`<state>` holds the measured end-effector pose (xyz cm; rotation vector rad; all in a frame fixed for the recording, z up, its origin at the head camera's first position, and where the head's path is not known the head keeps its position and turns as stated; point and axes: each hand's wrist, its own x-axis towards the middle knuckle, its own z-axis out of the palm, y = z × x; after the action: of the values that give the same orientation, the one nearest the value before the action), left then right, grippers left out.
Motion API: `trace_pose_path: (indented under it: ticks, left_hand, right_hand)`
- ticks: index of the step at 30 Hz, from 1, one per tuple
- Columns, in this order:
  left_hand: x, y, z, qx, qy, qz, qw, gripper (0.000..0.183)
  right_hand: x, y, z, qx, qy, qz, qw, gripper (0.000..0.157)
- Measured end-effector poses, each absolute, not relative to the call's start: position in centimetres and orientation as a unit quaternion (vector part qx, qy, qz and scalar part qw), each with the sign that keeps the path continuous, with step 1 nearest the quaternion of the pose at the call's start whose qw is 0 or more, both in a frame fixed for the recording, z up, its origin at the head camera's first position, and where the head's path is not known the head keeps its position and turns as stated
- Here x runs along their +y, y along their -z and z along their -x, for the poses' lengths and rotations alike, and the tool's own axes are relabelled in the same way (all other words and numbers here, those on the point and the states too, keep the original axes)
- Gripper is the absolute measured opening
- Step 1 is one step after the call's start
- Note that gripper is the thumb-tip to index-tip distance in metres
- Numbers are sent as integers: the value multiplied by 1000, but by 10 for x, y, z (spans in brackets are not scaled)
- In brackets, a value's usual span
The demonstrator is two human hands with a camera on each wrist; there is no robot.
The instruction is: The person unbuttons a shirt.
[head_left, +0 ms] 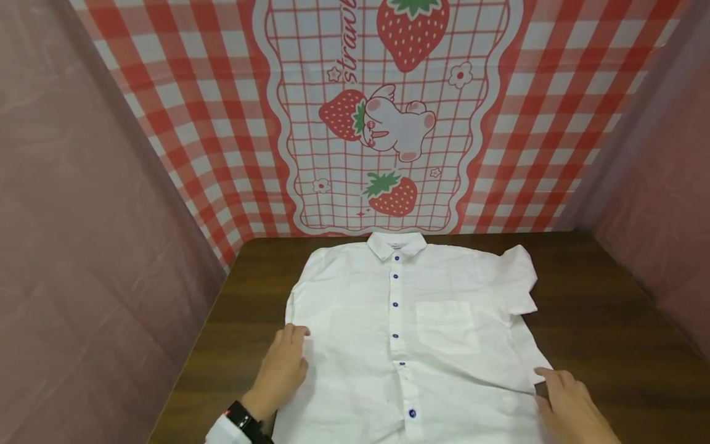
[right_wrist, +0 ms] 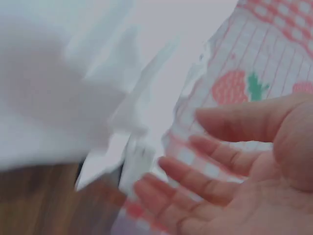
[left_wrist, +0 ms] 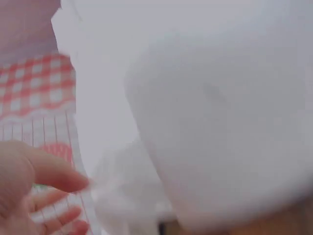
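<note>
A white short-sleeved shirt (head_left: 355, 320) with blue buttons lies front up on the dark wooden table, its collar (head_left: 396, 245) at the far edge. My left hand (head_left: 283, 364) is at the shirt's left side, fingertips over the cloth; a black watch (head_left: 244, 419) is on that wrist. Beside the lower right edge of the shirt is my right hand (head_left: 571, 404), thumb and fingertips right at the cloth. In the right wrist view the fingers (right_wrist: 210, 188) are spread and loose, with no cloth between them. The left wrist view shows the left thumb (left_wrist: 58, 171) apart from the fingers.
The brown table (head_left: 222, 345) shows on both sides of the shirt. Behind it hangs a red-and-white checked cloth (head_left: 211, 111) with strawberry prints. Pink curtains (head_left: 100, 246) hang at left and right. The right sleeve (head_left: 518, 277) of the shirt is folded and wrinkled.
</note>
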<state>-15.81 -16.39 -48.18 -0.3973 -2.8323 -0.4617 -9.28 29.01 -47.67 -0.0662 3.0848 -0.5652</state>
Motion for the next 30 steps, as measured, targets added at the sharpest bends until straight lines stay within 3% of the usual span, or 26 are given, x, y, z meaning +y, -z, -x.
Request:
trace_pose_path:
  ticks: [2,4,7,11,16,30]
  left_hand:
    - [-153,483,161,-958,143,207,139,31]
    - [-142,486,162,-956,139,239,94,33]
    - [-131,493,164,-967,129,218,-22,61]
    - [-125,499,172,-971,98,191,-105,87]
    - [-124,497,185,-968,92,201,-116,91]
    - [-128,498,184,-966,84,219,-110,95]
  right_hand:
    - [270,474,98,977,173,81,-89,34]
    - [251,477,105,971,176,115,-117,33]
    - [231,484,118,979,172,110,-12,43]
    - [223,494,134,976,166,66,124,79]
    - [228,499,150,968,184,47,164,102]
    - [248,507,171,973,166,87,138,114]
